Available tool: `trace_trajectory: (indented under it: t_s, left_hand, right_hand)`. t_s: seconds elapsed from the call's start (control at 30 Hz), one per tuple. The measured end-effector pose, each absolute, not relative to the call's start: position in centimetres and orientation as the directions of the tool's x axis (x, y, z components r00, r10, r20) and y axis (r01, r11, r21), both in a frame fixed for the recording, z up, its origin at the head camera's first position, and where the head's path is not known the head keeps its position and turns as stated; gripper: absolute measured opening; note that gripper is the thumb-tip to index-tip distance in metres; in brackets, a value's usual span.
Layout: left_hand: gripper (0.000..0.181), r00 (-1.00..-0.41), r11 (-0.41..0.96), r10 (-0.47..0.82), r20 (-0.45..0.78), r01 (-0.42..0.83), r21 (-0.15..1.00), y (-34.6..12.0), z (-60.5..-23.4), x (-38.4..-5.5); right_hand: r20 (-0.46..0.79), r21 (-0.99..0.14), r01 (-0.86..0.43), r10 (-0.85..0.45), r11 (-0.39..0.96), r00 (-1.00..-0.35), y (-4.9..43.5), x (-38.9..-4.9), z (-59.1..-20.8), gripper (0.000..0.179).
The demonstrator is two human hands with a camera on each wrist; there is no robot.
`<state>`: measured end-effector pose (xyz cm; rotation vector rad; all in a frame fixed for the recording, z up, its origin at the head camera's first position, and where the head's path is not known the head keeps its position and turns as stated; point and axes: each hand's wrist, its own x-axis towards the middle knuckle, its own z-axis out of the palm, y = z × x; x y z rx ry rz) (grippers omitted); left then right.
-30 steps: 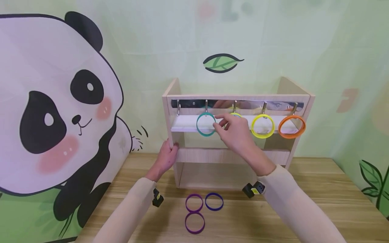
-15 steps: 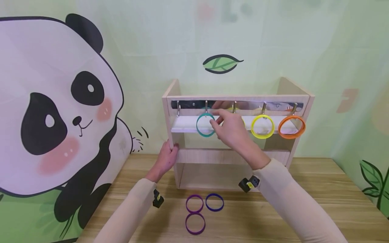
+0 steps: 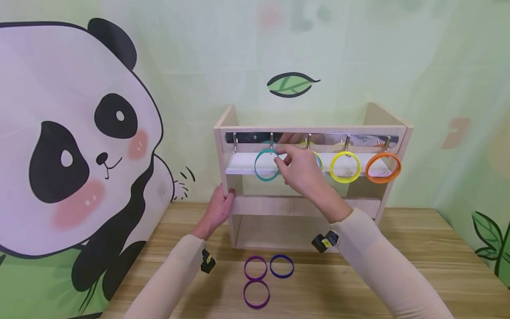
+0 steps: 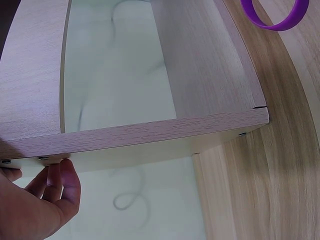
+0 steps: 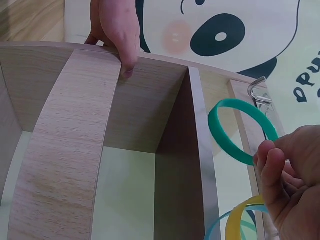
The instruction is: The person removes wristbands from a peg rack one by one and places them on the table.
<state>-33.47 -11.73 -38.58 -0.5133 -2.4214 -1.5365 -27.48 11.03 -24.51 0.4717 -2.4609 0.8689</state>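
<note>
My right hand [image 3: 300,170] pinches a teal wristband [image 5: 215,125] at its edge, just below the second hook from the left. Right fingertips and the band overlap the hook's lower end in the head view. Behind that hand, a yellow and a light blue band [image 5: 212,227] hang at the third hook, partly hidden. A yellow band [image 3: 345,180] and an orange band [image 3: 383,180] hang from the two hooks at the right. My left hand [image 3: 218,206] grips the left side panel of the wooden shelf [image 3: 307,206], thumb at its front edge.
A purple band [image 3: 245,268], another purple band [image 3: 256,307] and a dark blue band [image 3: 282,277] lie on the wooden table [image 3: 338,288] before the shelf. The leftmost hook [image 3: 234,144] bears no band. A panda-printed cloth [image 3: 191,110] stands behind.
My right hand has moved slightly left onto the teal band, which has shifted a little left and down. The left hand stays on the side panel.
</note>
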Motion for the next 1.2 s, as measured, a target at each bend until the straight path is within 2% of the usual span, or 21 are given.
trace_trajectory:
  t_s: [0.8,1.2]
  left_hand:
    - [0.044,-0.909,0.35,0.169,0.381,0.417,0.839,-11.5,-38.7,-33.3]
    - [0.041,-0.912,0.37,0.155,0.381,0.411,0.833,-11.6,-38.7,-33.6]
  right_hand:
    - [0.688,-0.447,-0.577,-0.15,0.683,-0.71,11.6,-26.7,-24.6,0.019]
    - [0.738,-0.327,-0.661,-0.255,0.675,-0.625,12.2,-25.1,-26.5,0.014]
